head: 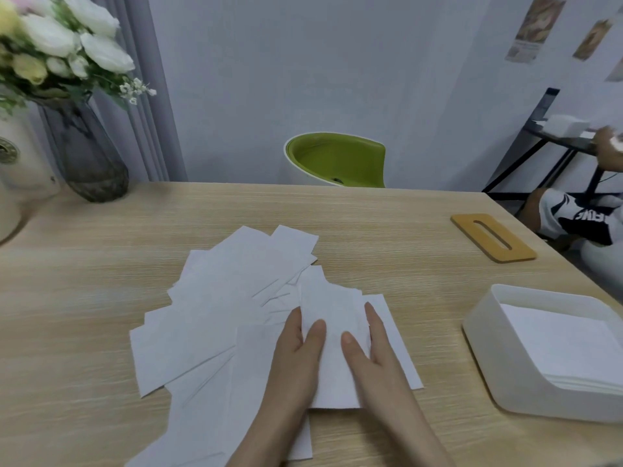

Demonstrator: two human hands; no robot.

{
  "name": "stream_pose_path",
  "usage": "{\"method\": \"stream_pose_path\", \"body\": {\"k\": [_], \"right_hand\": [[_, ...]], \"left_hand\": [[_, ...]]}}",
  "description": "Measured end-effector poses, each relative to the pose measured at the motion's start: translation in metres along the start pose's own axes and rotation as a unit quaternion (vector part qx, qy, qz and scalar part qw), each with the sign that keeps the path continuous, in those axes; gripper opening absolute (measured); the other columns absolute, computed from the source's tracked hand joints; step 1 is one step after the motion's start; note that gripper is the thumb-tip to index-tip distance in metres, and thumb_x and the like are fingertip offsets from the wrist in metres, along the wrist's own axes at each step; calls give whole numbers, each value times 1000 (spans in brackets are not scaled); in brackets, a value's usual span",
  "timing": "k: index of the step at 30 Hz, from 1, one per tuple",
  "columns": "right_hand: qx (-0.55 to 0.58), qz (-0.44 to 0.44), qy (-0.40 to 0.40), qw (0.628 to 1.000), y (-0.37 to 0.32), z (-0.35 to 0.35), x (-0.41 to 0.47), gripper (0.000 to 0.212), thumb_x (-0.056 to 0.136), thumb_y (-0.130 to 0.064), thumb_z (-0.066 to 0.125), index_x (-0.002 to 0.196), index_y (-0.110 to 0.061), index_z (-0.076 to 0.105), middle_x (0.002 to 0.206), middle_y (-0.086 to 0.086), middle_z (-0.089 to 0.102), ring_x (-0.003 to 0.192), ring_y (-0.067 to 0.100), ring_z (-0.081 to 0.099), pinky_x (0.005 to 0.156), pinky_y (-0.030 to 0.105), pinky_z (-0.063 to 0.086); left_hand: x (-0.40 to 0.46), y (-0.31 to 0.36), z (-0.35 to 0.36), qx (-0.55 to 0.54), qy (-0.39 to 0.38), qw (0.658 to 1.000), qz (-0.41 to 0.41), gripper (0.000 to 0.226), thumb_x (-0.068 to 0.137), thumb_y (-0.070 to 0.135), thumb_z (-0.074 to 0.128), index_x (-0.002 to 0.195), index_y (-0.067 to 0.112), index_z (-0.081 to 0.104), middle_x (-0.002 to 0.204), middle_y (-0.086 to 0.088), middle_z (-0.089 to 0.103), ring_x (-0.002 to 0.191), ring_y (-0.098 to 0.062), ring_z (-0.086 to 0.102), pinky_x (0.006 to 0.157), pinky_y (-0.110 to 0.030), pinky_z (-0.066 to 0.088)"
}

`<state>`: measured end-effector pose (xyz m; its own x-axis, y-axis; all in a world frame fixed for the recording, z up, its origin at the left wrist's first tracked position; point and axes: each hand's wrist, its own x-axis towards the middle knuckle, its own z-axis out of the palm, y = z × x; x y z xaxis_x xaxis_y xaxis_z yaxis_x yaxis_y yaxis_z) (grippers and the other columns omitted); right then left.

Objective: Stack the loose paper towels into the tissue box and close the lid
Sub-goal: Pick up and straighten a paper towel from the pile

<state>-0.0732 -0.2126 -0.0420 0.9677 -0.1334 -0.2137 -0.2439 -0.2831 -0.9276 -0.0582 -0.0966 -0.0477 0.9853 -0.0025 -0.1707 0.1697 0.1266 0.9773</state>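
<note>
Several loose white paper towels (219,308) lie fanned out across the middle of the wooden table. My left hand (296,355) and my right hand (371,352) hold one towel (332,308) between them, thumbs on top and fingers along its sides; its far end curls up. The white tissue box (485,335) stands open at the right, with a flat stack of towels (566,345) inside. Its wooden lid (468,224) with a slot lies apart at the far right of the table.
A grey glass vase of white flowers (87,156) and a cream jug (20,176) stand at the far left. A green chair (337,160) sits behind the table. Another person (580,217) sits at the right beside a black-framed table.
</note>
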Motion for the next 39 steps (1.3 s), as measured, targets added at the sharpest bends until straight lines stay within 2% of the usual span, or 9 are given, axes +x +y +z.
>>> {"method": "stream_pose_path", "body": {"k": [3,7,11,18,22,25,29,36,39], "right_hand": [[43,5,3,999,-2,-6,-4,66,94,-33,55,148,-40,17,139,-16,44,130,5,42,106,30,39],[137,9,11,990,5,-22,-8,47,90,-4,61,130,-22,47,90,-2,69,75,-5,67,59,9,48],[149,-2,-13,989,5,-44,-9,37,92,9,49,108,-20,64,93,2,76,86,12,71,68,19,52],[46,-9,-121,992,3,-88,1,36,93,7,50,114,-18,66,86,-5,73,80,9,67,69,17,47],[215,27,-15,976,13,-86,4,39,81,-7,69,117,-17,60,96,10,72,79,19,68,67,24,50],[228,35,-21,973,21,-76,-3,41,76,-16,76,115,-11,64,89,5,74,65,13,63,53,21,39],[215,-3,22,976,23,-75,-4,28,88,1,60,111,-13,63,103,6,74,92,20,71,63,21,52],[77,-110,68,989,13,-82,1,66,92,1,50,124,-56,44,85,30,57,78,41,56,75,45,52],[110,-134,70,982,15,-80,3,71,92,6,48,128,-56,42,76,8,64,71,19,61,67,22,49]], "left_hand": [[-1,0,6,-20,25,999,2,26,100,17,46,114,33,61,103,17,73,96,-7,70,88,-38,55],[1,1,15,-39,79,996,14,23,99,17,48,103,34,62,94,22,72,84,-1,69,73,-31,52],[2,5,12,-57,38,998,-15,21,95,18,55,110,30,64,99,5,75,88,-17,72,68,-36,57],[13,18,-4,20,-50,996,-74,28,88,10,65,111,26,65,71,-7,68,36,-26,51,36,-27,44],[10,13,2,-12,30,998,-49,36,89,3,63,117,26,62,107,-5,63,43,-24,62,38,-30,51],[8,5,8,-45,52,997,-35,38,88,3,63,118,25,61,108,-4,65,64,-24,72,46,-35,55],[7,0,8,-18,25,999,-17,40,83,10,70,114,32,63,97,0,73,78,-22,73,57,-35,57],[11,9,7,94,-35,992,81,41,67,23,61,105,38,64,96,14,74,88,-4,68,78,-28,48],[12,5,11,100,-37,988,107,35,73,19,61,103,36,65,98,19,72,91,2,66,75,-22,45]]}}
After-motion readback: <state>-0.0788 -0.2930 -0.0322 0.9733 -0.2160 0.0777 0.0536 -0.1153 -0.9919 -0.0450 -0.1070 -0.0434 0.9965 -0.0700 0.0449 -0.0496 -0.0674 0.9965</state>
